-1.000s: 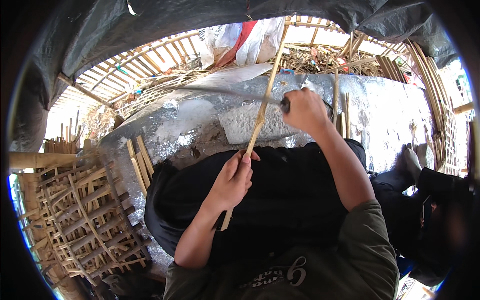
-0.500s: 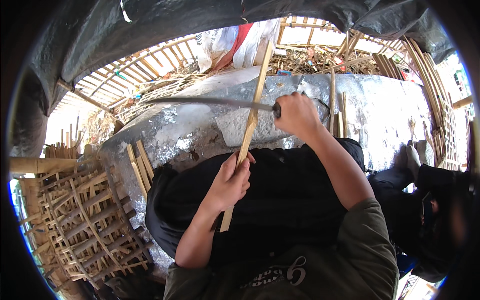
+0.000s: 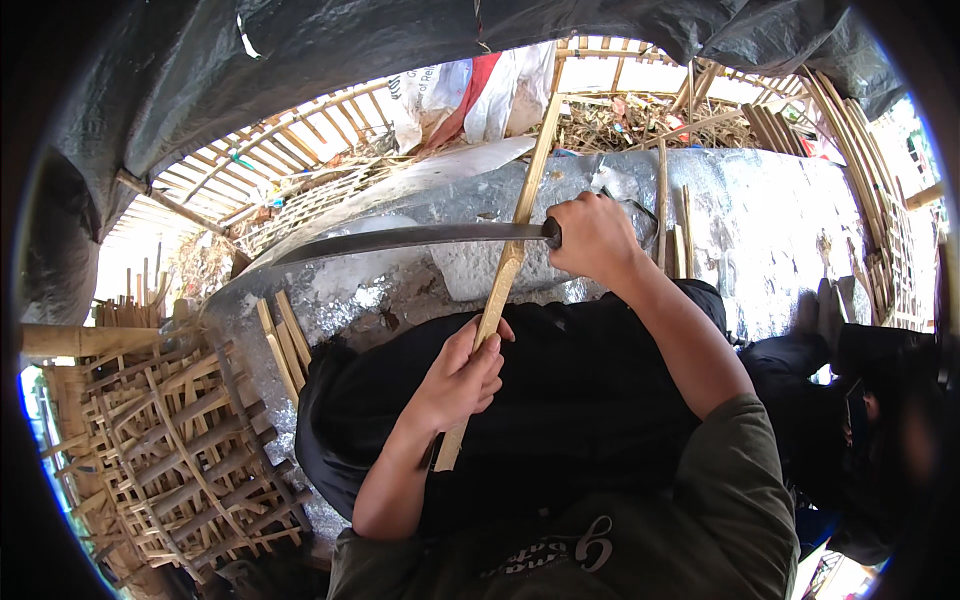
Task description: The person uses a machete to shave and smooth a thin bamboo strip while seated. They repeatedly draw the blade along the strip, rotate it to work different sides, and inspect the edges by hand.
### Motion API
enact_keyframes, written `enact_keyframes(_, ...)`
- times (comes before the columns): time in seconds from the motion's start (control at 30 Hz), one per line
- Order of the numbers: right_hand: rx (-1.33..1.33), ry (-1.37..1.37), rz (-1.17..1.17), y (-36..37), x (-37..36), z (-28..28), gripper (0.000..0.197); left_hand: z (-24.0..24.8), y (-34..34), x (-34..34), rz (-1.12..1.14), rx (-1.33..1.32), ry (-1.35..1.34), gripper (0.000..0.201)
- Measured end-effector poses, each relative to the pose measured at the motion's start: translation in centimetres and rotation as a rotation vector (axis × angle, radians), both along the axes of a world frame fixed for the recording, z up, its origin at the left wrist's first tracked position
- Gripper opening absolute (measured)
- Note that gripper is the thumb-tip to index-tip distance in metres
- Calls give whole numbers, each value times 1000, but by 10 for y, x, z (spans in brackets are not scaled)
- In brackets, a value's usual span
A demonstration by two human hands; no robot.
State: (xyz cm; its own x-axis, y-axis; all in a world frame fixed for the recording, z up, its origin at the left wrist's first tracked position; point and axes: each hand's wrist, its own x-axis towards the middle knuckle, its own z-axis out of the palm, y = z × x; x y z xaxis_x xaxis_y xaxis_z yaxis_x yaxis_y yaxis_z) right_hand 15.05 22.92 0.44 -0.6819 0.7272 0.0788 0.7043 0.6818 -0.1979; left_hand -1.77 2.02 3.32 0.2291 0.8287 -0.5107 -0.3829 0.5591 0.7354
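My left hand (image 3: pixel 462 372) is closed round the lower part of a long bamboo strip (image 3: pixel 508 262), which slants up and away from me over my dark-clothed lap. A knot shows on the strip above that hand. In my right hand (image 3: pixel 592 232) is the dark handle of a machete (image 3: pixel 400 238). Its long, slightly curved blade points left and lies across the strip just above the knot, at or very near its surface. The handle is mostly hidden by my fingers.
Below lies a shiny silvery ground sheet (image 3: pixel 780 210). Several bamboo strips (image 3: pixel 282 345) lie left of my lap, and a woven bamboo lattice (image 3: pixel 185 450) stands at the lower left. Scraps pile up (image 3: pixel 640 122) at the back. Another person (image 3: pixel 850 400) sits at the right. A dark tarp (image 3: pixel 330 60) hangs overhead.
The machete blade has come down along the strip toward the knot, and its flat now shows broader. The strip has shifted slightly toward me. My left hand keeps its grip.
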Motion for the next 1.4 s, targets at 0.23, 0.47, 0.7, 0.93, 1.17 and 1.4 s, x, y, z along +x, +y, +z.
enact_keyframes(0.23, -6, -37, -130, 12, 3, 13, 23, 5, -2, -3, 7, 15, 47, 14)
enact_keyframes(0.47, 57, -36, -142, 19, 5, 15, 24, 8, -4, -4, 30, 39, 75, 17)
enact_keyframes(0.7, 171, -2, -381, 65, 43, 6, 15, 24, -14, -13, -34, 41, 151, 19)
enact_keyframes(0.93, 66, -66, -159, 14, 10, 16, 16, 15, -11, -13, -59, 60, 159, 19)
enact_keyframes(1.17, 29, -167, -205, 28, 9, 17, 17, -7, -19, -4, -74, 244, 298, 12)
enact_keyframes(1.4, -69, -209, -312, 21, 42, 35, 21, 10, -14, -5, -144, 192, 189, 15)
